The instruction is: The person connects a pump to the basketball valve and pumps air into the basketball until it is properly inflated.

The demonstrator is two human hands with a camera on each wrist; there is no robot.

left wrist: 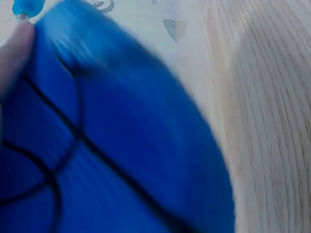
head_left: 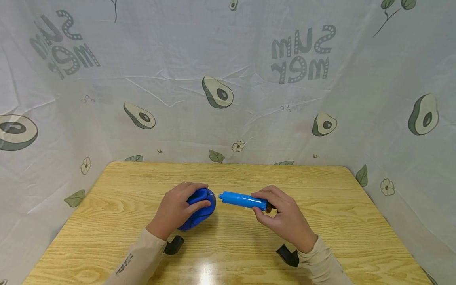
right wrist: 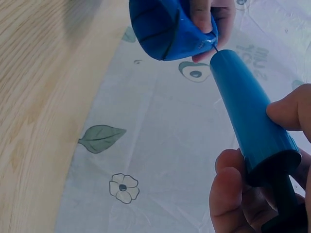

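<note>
A dented, partly deflated blue ball [head_left: 199,218] with black lines is gripped by my left hand [head_left: 179,208], thumb and fingers pressed into its folded top. My right hand [head_left: 281,211] holds a blue hand pump [head_left: 242,199] by its rear end, pointing left at the ball. A thin needle [head_left: 214,195] sticks out of the pump's nose and meets the ball's surface close to my left fingertips. In the right wrist view, a short length of black plunger rod [right wrist: 283,194] shows behind the pump's barrel, fingers curled around it. The ball [left wrist: 131,121] fills much of the left wrist view.
Both hands are above a light wooden table [head_left: 285,180]. A pale curtain [head_left: 249,122] printed with avocados, leaves and flowers hangs behind and beside it. A black curved piece sits at each wrist, the left one [head_left: 173,245] and the right one [head_left: 287,255].
</note>
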